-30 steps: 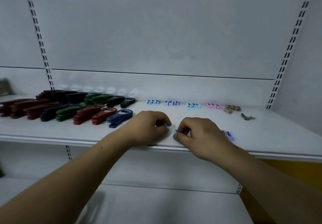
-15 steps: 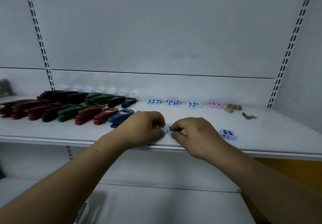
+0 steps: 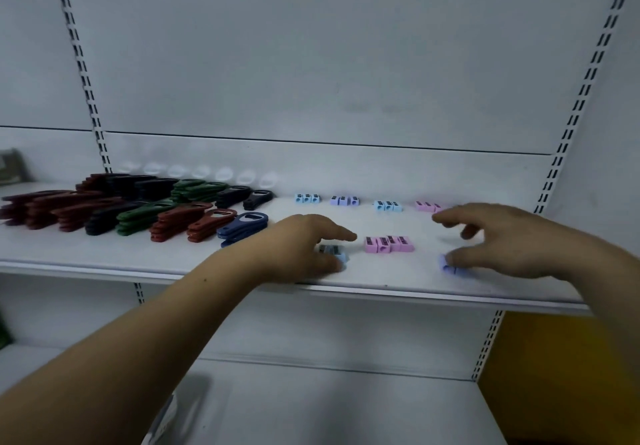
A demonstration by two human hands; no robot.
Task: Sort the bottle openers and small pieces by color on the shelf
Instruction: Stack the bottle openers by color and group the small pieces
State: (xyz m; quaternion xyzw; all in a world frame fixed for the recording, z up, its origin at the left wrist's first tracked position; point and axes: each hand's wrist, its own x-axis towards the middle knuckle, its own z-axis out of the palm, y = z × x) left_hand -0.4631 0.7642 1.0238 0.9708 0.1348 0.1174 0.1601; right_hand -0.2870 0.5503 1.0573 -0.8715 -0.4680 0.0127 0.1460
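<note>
Stacks of red, black, green and blue bottle openers (image 3: pixel 194 219) fill the left of the white shelf (image 3: pixel 381 287). Small light blue (image 3: pixel 307 198), lilac (image 3: pixel 344 200), light blue (image 3: pixel 388 205) and pink (image 3: pixel 427 206) pieces line the back. A group of pink pieces (image 3: pixel 389 244) lies between my hands. My left hand (image 3: pixel 298 247) pinches light blue pieces (image 3: pixel 337 255) under its fingers, index finger stretched out. My right hand (image 3: pixel 512 240), blurred with fingers spread, touches a lilac piece (image 3: pixel 450 268) with its thumb.
Slotted uprights (image 3: pixel 568 133) frame the shelf bay. A lower white shelf (image 3: pixel 311 403) lies beneath, with a yellow panel (image 3: pixel 554 358) at its right. The shelf's front edge runs just below both hands.
My right hand has swung away from the left hand to the right, onto the lilac piece. The pink pieces now lie uncovered between the hands. The left hand stays on the blue pieces.
</note>
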